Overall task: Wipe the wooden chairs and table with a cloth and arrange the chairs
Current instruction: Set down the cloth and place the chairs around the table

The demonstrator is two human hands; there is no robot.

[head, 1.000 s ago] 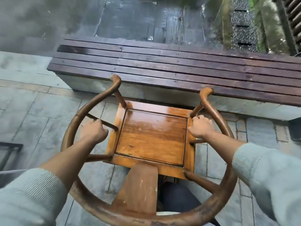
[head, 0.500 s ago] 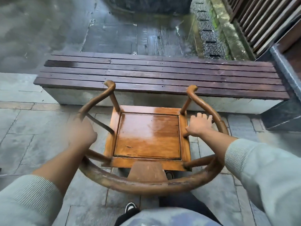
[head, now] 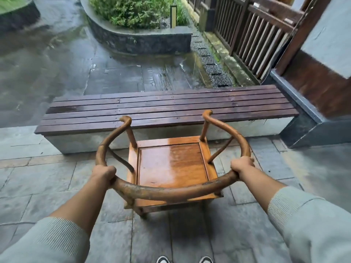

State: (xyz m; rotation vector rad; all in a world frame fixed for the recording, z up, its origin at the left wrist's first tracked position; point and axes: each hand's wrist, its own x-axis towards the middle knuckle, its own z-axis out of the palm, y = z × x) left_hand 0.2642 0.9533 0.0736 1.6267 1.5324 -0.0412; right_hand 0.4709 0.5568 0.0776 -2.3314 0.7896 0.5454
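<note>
wetness is my first worry here: i have the honey-brown wooden armchair with the curved horseshoe rail [head: 171, 168] held by that rail, and the square seat panel shows a sheen that i read as water, the rail perhaps damp too. my left hand [head: 104, 173] is wrapped round the rail at about 8 o'clock of its loop, my right hand [head: 241, 165] wrapped round it at about 4 o'clock, both fists tight on the wood. the chair sits at the centre of my view, seat facing 12 o'clock toward the long dark-brown slatted wooden bench on its pale stone base [head: 167, 109], near it but apart. i cannot tell whether the chair's legs are on the grey stone paving [head: 38, 179] or just off it.

if the rail is slick, either fist could slide along the curve and let the chair swing or drop on one corner. pushing further toward 12 o'clock could knock the two hooked rail ends or the seat front against the bench edge. the paving looks wet at 11 o'clock beyond the bench, and my black-and-white shoes [head: 185, 260] at 6 o'clock stand close behind the chair, so a slip or a clipped toe seems possible. no cloth or table is in sight, so i judge this to be the arranging part.
</note>
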